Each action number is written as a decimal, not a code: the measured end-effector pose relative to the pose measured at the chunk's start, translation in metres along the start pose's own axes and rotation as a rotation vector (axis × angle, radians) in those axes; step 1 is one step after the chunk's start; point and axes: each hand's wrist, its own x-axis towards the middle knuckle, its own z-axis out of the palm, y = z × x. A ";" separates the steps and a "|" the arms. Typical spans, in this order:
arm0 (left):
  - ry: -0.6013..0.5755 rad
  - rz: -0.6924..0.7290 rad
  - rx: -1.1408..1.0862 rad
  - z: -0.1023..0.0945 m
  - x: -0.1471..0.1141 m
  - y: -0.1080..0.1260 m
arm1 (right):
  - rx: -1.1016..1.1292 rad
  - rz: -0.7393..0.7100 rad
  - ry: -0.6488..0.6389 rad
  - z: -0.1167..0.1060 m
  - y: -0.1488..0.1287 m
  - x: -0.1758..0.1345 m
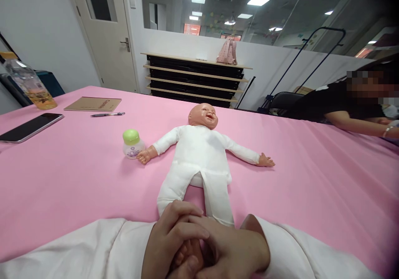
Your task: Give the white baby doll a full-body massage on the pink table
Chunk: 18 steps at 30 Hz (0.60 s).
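Note:
A baby doll point(199, 154) with a white cloth body lies on its back, arms spread and head away from me. At the bottom of the view, my left hand point(166, 237) is closed round one of the doll's feet point(188, 252), whose toes show between my fingers. My right hand point(232, 245) wraps the same foot from the other side, its fingers partly under those of my left. The doll's other foot is hidden behind my hands. Beside the doll's hand on the left stands a small jar point(133, 148) with a green lid.
A pink cloth covers the table point(93, 175). Toward the left are a phone point(33, 127), a brown notebook point(92, 104), a pen point(107, 114) and a bottle point(31, 86) of yellowish liquid. Another person point(349, 104) leans over the table's right side. Behind stands a shelf point(193, 77).

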 end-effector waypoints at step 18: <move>0.007 0.083 0.153 0.002 -0.002 -0.003 | -0.231 -0.146 0.069 -0.003 0.006 -0.004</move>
